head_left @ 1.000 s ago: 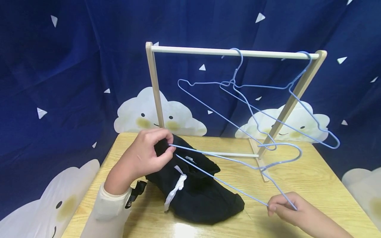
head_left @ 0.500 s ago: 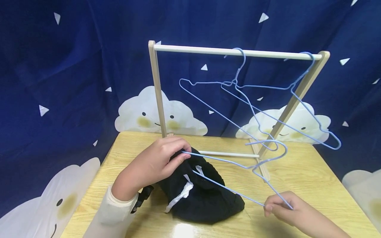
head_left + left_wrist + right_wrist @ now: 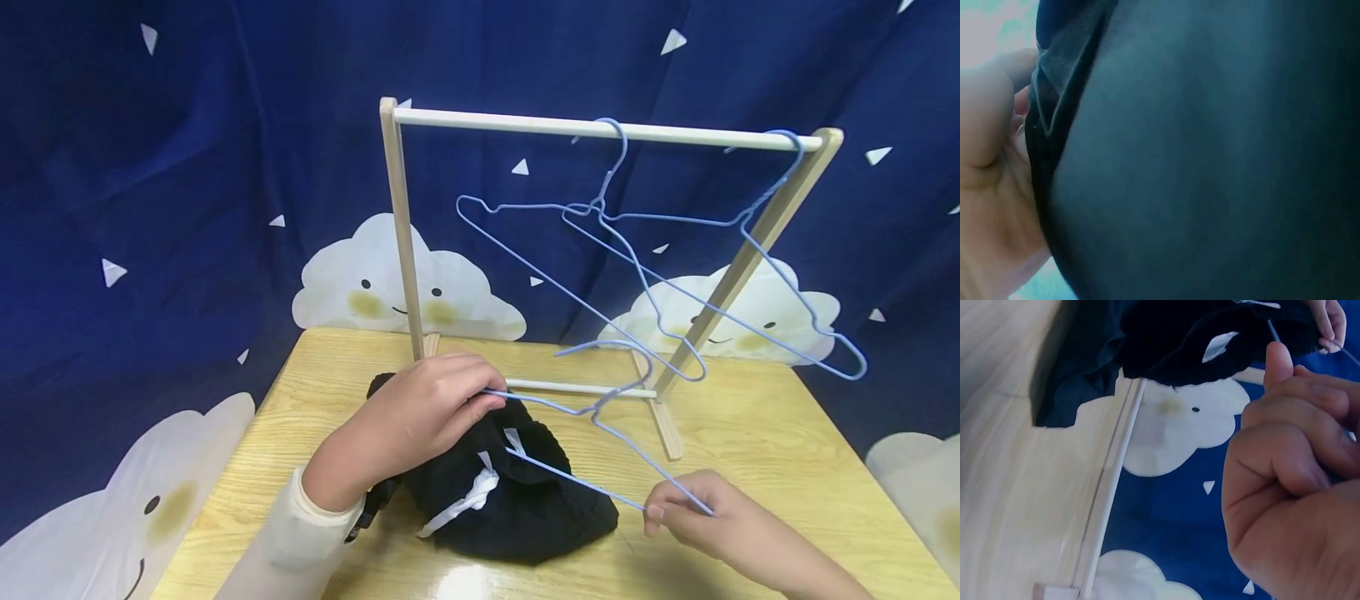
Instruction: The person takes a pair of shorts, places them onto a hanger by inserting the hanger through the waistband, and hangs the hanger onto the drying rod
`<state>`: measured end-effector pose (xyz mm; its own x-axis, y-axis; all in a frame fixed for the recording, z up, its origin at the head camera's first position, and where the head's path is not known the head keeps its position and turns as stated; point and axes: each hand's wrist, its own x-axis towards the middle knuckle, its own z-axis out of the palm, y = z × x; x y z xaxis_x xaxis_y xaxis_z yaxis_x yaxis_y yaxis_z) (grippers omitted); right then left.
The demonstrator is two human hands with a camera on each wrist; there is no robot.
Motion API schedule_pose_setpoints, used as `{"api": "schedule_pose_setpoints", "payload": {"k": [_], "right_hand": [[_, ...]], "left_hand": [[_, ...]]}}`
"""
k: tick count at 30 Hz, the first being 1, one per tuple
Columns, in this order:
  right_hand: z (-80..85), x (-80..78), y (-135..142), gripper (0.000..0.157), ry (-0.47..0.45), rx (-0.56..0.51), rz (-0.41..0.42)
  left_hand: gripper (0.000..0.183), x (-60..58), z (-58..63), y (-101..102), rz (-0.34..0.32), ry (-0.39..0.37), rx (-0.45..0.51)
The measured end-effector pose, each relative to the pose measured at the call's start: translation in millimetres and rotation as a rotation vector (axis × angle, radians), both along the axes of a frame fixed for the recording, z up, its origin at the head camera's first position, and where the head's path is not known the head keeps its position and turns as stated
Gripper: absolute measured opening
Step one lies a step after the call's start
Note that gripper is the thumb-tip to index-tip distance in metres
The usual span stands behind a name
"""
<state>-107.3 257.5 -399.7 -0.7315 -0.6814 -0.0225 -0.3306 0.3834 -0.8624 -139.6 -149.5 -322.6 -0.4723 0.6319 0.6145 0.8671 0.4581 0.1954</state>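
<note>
A light blue wire hanger [image 3: 609, 398] is held between the two hands in the head view, its left end inside the opening of a black garment [image 3: 532, 525]. My left hand [image 3: 423, 412] pinches the garment's edge together with the hanger's upper wire. My right hand [image 3: 697, 508] grips the hanger's right corner, with its fingers curled in the right wrist view. White strips, one of them knotted, show on the garment, which is bunched on the table. Dark cloth [image 3: 1197, 156] fills most of the left wrist view and hides the left fingertips.
Behind the hands stands a wooden rack [image 3: 525, 123] with a white top rail. Two more blue hangers hang there, one near the middle [image 3: 603, 190] and one at the right post [image 3: 768, 196]. A blue curtain with clouds backs the wooden table [image 3: 780, 433].
My left hand has moved right and slightly down, drawing the garment's edge along the hanger. The hanger and my right hand have shifted left, and more of the hanger's left end is covered.
</note>
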Motion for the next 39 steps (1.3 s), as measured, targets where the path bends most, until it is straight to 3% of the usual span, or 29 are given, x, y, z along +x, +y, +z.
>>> {"api": "schedule_pose_setpoints", "payload": {"k": [8,15,17,21,25,28,30,32,33,36,39], "right_hand": [[5.5,-7.2,-28,0.03,0.009,-0.045,0.033],[7.4,-8.6,-48,0.031,0.028,-0.029,-0.011],[7.8,-9.4,-52,0.03,-0.004,-0.034,-0.012],[5.6,-13.2,-51,0.034,-0.14,-0.134,0.099],[-4.3,-22.5,-44,0.072,-0.228,-0.291,0.387],[-14.1,-33.1,-42,0.1,-0.315,-0.422,0.525],[-19.8,-39.0,-45,0.102,-0.373,-0.485,0.509],[-23.1,-40.8,-50,0.086,-0.386,-0.498,0.401],[-24.5,-40.0,-54,0.074,-0.346,-0.499,0.349],[-26.0,-32.0,-71,0.042,-0.088,-0.394,0.199],[-25.4,-20.3,-90,0.049,0.178,-0.272,0.109]], "left_hand": [[0.004,1.5,-6.2,11,-0.027,0.015,-0.018],[0.004,2.6,-9.1,17,-0.04,0.021,-0.007],[0.007,2.4,-9.3,17,-0.034,0.032,-0.013],[0.01,2.0,-7.8,14,-0.037,0.053,-0.017],[0.014,2.7,-4.3,8,-0.079,0.07,0.022],[0.021,4.5,-1.7,1,-0.109,0.081,0.069],[0.026,5.8,-0.6,-2,-0.122,0.08,0.097],[0.03,6.3,-0.2,-3,-0.133,0.077,0.118],[0.031,6.3,-0.3,-3,-0.141,0.076,0.127],[0.034,5.7,-0.7,-2,-0.153,0.073,0.142],[0.035,5.2,-0.9,0,-0.161,0.071,0.141]]}}
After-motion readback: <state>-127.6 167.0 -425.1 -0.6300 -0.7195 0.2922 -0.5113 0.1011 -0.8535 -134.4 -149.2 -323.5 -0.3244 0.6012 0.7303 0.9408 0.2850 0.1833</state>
